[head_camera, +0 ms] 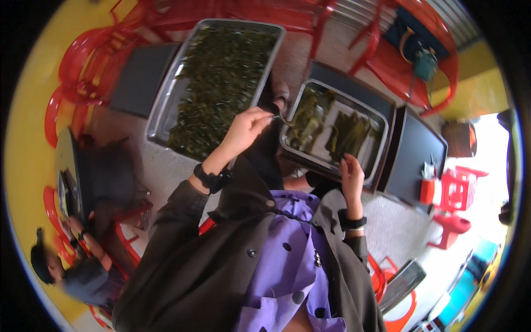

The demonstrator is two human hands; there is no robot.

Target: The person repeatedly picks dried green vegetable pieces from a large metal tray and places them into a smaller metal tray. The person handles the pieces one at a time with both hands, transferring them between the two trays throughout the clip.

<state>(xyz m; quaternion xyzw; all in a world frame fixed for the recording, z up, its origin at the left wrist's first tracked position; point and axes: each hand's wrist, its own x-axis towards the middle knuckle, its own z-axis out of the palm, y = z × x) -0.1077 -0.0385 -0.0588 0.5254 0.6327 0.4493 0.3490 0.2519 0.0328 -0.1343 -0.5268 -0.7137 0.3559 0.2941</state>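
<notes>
Between the two trays, my left hand [249,126] pinches a small strip of dark green leafy material [286,121] near its fingertips. My right hand [351,172] is at the near edge of the smaller metal tray [383,143], fingers bent; whether it grips anything there cannot be told. Inside that tray lie long green strips [350,135], laid side by side, and a looser bunch [307,124] to their left. The large metal tray [164,118] on the left holds a thick spread of small cut green pieces [226,79].
Dark tabletops [141,81] [421,157] flank the trays. Red plastic chairs [446,89] stand around, one bearing a bag [425,64]. A red napkin box [429,191] sits at right. Another person [89,278] sits at lower left by a round table [66,153].
</notes>
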